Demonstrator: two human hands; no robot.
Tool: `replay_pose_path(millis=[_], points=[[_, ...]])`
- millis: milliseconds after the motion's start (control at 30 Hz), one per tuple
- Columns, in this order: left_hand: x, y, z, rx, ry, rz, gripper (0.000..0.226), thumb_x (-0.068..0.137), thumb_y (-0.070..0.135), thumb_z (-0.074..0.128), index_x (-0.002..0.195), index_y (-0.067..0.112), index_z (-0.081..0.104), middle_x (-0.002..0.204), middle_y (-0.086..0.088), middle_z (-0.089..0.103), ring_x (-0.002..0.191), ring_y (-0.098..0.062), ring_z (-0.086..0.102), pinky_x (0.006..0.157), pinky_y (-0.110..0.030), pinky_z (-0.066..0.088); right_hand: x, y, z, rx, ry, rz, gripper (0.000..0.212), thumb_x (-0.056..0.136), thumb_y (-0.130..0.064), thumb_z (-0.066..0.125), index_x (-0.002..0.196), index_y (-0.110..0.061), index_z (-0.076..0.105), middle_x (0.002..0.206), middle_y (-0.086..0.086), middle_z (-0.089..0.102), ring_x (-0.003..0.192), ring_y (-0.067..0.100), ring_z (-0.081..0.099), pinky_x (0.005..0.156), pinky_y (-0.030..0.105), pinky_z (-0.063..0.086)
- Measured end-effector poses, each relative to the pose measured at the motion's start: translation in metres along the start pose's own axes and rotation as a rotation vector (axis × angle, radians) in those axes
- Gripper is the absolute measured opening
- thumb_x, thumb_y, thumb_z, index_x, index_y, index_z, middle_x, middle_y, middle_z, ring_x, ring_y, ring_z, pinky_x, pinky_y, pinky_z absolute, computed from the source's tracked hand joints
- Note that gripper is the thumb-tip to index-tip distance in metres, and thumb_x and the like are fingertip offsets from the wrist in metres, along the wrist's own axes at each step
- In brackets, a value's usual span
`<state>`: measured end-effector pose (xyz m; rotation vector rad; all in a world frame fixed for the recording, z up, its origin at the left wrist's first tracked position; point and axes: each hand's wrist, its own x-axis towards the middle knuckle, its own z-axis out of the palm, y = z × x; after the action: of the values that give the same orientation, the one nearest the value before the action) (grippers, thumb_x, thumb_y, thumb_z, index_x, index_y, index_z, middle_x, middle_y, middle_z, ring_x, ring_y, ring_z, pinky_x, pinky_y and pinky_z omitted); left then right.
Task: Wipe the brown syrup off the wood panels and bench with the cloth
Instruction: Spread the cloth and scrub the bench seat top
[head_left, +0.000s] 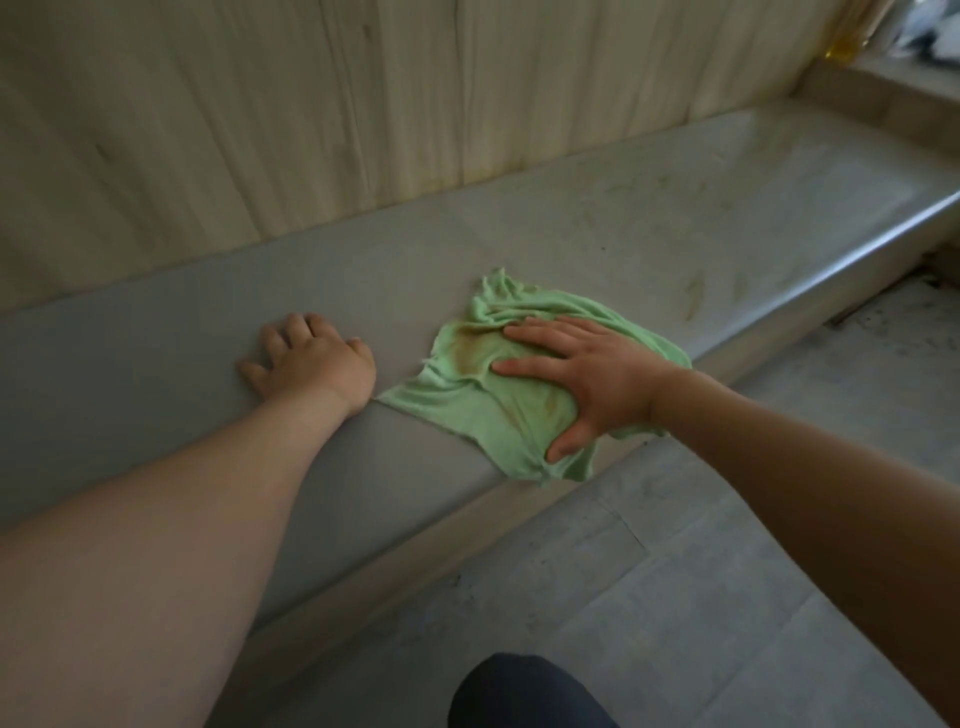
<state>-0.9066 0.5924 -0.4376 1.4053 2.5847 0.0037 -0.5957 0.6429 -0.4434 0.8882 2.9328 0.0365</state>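
Note:
A light green cloth (470, 410) with brown stains lies spread on the grey bench (519, 244), its near corner hanging over the front edge. My right hand (582, 379) presses flat on the cloth, fingers straight and spread. My left hand (311, 358) rests palm down on the bare bench just left of the cloth. Pale wood panels (260, 114) rise behind the bench, with brownish marks near their lower edge (488, 171). Faint brown streaks (693, 296) show on the bench to the right of the cloth.
The bench runs up to the right to a raised ledge (878, 98), where blurred objects stand, one of them yellowish (852, 36). Below the bench's rounded front edge is a grey floor (675, 597). My dark-clothed knee (524, 696) shows at the bottom.

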Motion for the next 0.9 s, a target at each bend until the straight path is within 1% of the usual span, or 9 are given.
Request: replay_pose_path(millis=[133, 233, 300, 367, 433, 533, 700, 767, 900], points=[[-0.019, 0.015, 0.000, -0.027, 0.023, 0.130, 0.058, 0.102, 0.041, 0.034, 0.149, 0.008, 0.038, 0.155, -0.011, 0.032, 0.146, -0.032, 0.026, 0.119, -0.058, 0.022, -0.018, 0.010, -0.004, 0.053, -0.040, 0.190, 0.114, 0.061, -0.107, 0.036, 0.159, -0.057, 0.006, 0.173, -0.006, 0.005, 0.160, 0.023, 0.003, 0.129, 0.052, 0.010], [-0.028, 0.033, 0.003, -0.036, 0.031, 0.201, 0.055, 0.102, 0.041, 0.036, 0.146, 0.008, 0.042, 0.153, -0.012, 0.035, 0.145, -0.032, 0.029, 0.118, -0.059, 0.024, -0.018, -0.020, 0.005, 0.054, 0.030, 0.230, 0.112, 0.065, -0.107, 0.019, 0.161, -0.049, 0.015, 0.173, 0.006, 0.013, 0.160, 0.030, 0.009, 0.128, 0.055, 0.009], [-0.030, 0.046, 0.006, -0.055, 0.051, 0.201, 0.056, 0.102, 0.043, 0.037, 0.144, 0.008, 0.044, 0.153, -0.014, 0.037, 0.145, -0.033, 0.029, 0.118, -0.060, 0.023, -0.016, -0.047, 0.013, 0.065, 0.101, 0.193, 0.101, 0.077, -0.100, 0.017, 0.161, -0.045, 0.022, 0.171, 0.010, 0.019, 0.159, 0.031, 0.014, 0.128, 0.054, 0.010], [-0.032, 0.059, 0.007, -0.069, 0.067, 0.200, 0.057, 0.102, 0.045, 0.037, 0.143, 0.007, 0.045, 0.152, -0.016, 0.038, 0.145, -0.034, 0.029, 0.119, -0.060, 0.022, -0.017, -0.045, 0.017, 0.071, 0.120, 0.190, 0.084, 0.085, -0.093, 0.020, 0.159, -0.053, 0.016, 0.172, 0.000, 0.018, 0.160, 0.025, 0.010, 0.129, 0.050, 0.007], [-0.033, 0.072, 0.007, -0.058, 0.081, 0.235, 0.055, 0.103, 0.044, 0.036, 0.142, 0.007, 0.046, 0.151, -0.016, 0.039, 0.145, -0.034, 0.030, 0.119, -0.059, 0.023, -0.026, -0.017, 0.013, 0.116, 0.100, 0.350, 0.074, 0.087, -0.092, 0.017, 0.155, -0.064, 0.009, 0.173, -0.010, 0.011, 0.160, 0.021, 0.002, 0.129, 0.049, 0.002], [-0.029, 0.088, 0.006, -0.047, 0.099, 0.287, 0.050, 0.103, 0.041, 0.036, 0.140, 0.008, 0.047, 0.150, -0.015, 0.040, 0.144, -0.034, 0.031, 0.118, -0.057, 0.025, -0.046, 0.044, 0.011, 0.218, 0.035, 0.788, 0.077, 0.079, -0.099, 0.020, 0.150, -0.072, 0.006, 0.174, -0.010, 0.003, 0.160, 0.024, -0.003, 0.127, 0.054, -0.002], [-0.008, 0.104, 0.004, -0.015, 0.118, 0.308, 0.051, 0.103, 0.041, 0.037, 0.140, 0.008, 0.047, 0.152, -0.014, 0.039, 0.144, -0.033, 0.031, 0.118, -0.057, 0.026, -0.038, 0.106, 0.001, 0.362, -0.064, 1.154, 0.100, 0.066, -0.107, 0.022, 0.155, -0.064, 0.004, 0.174, 0.003, -0.011, 0.157, 0.043, -0.010, 0.121, 0.068, -0.008], [0.003, 0.105, 0.003, -0.013, 0.140, 0.312, 0.050, 0.103, 0.040, 0.036, 0.140, 0.008, 0.046, 0.151, -0.014, 0.039, 0.144, -0.033, 0.031, 0.118, -0.058, 0.026, -0.007, 0.103, -0.002, 0.341, -0.072, 1.142, 0.103, 0.068, -0.105, 0.021, 0.158, -0.059, 0.003, 0.173, 0.008, -0.012, 0.156, 0.046, -0.012, 0.120, 0.071, -0.008], [0.031, 0.104, 0.000, 0.002, 0.162, 0.289, 0.052, 0.105, 0.042, 0.032, 0.143, 0.008, 0.045, 0.153, -0.014, 0.039, 0.145, -0.033, 0.030, 0.119, -0.062, 0.024, 0.076, 0.057, 0.000, 0.246, -0.045, 0.802, 0.099, 0.070, -0.104, 0.022, 0.157, -0.059, 0.005, 0.174, 0.007, -0.007, 0.158, 0.041, -0.008, 0.122, 0.067, -0.005]])
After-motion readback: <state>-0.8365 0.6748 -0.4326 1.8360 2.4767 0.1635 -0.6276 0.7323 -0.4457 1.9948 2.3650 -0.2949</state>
